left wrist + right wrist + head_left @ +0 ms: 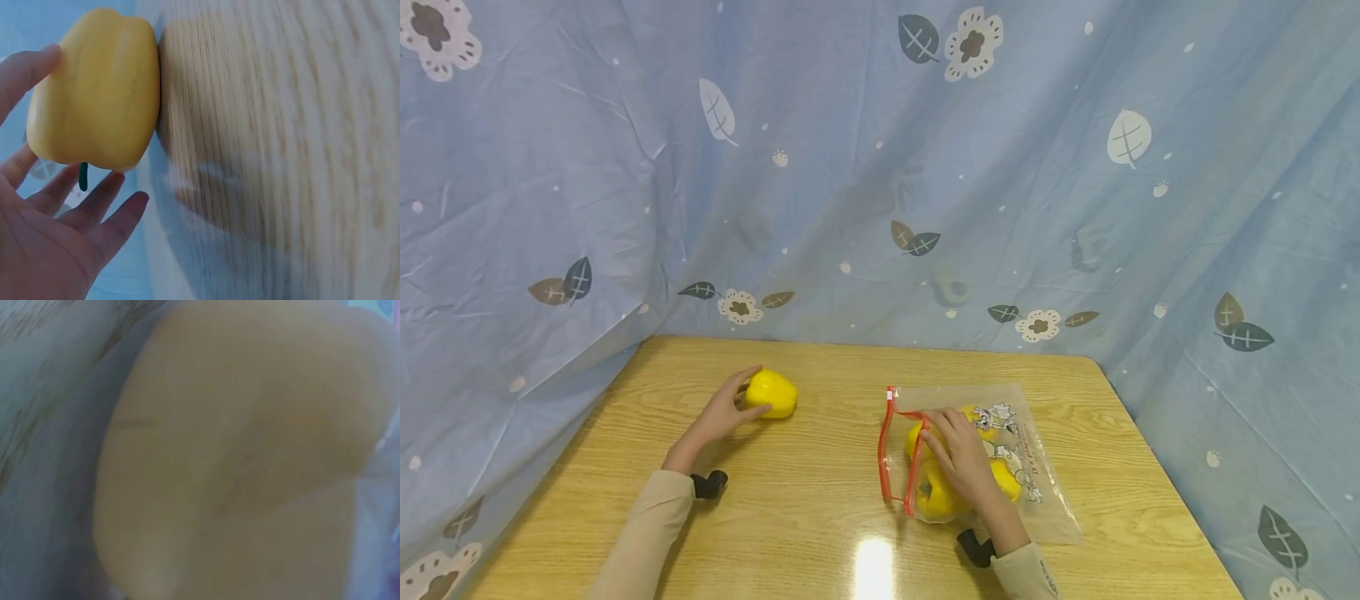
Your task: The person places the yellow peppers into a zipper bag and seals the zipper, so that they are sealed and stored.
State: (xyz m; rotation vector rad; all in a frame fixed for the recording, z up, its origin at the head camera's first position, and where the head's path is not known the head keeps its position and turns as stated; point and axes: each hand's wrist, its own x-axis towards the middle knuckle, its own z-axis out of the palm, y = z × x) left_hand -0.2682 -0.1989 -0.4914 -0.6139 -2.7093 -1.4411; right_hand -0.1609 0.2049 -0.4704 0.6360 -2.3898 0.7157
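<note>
A yellow bell pepper [772,393] lies on the table at the left. Around its stem end is my left hand [725,410], thumb and fingers spread. In the left wrist view, one digit touches the side of the pepper [100,87], and the other fingers stretch out near its green stem. My right hand [960,457] pinches the upper red edge of a clear zip bag [1045,500], whose mouth gapes to the left. Inside it are several yellow peppers [936,492], partly hidden by the hand. The right wrist view holds a blurred yellow pepper [231,456] close up.
The wooden table [820,475] has its far edge along a blue patterned curtain [820,167], which also hangs at both sides. Between the loose pepper and the bag lies a stretch of bare wood. Light glares near the front edge.
</note>
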